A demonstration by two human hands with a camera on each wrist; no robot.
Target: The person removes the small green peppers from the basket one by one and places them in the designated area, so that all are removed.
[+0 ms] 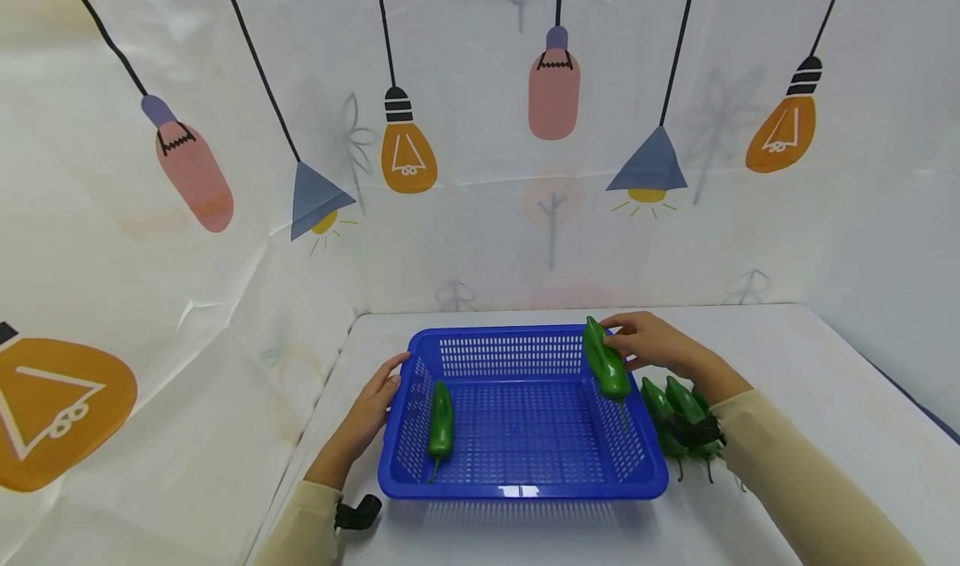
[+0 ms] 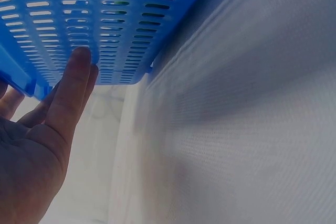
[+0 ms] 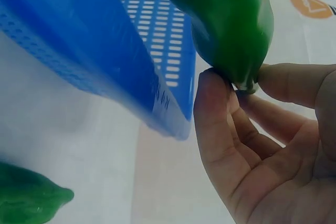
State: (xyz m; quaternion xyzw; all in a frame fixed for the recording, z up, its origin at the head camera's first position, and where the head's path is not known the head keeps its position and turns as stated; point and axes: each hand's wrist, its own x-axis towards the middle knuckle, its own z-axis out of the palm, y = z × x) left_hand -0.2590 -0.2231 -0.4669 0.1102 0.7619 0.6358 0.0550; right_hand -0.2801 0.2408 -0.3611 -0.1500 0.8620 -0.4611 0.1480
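My left hand (image 1: 372, 401) grips the left rim of a blue plastic basket (image 1: 510, 493), with fingertips at the rim and fingers (image 2: 73, 87) against the slotted outer wall. Over the basket's back right corner, my right hand (image 1: 648, 345) holds a green pepper (image 1: 606, 362) between thumb and fingers. This pepper (image 3: 231, 19) hangs tilted, its stem pointing down toward me in the head view. Inside the basket, along the left side, lies another green pepper (image 1: 441, 423).
Several green peppers (image 1: 660, 403) lie on the white table (image 1: 795, 366) just right of the basket, partly hidden under my right forearm. A white sheet printed with hanging lamps (image 1: 480, 241) covers the wall behind and to the left.
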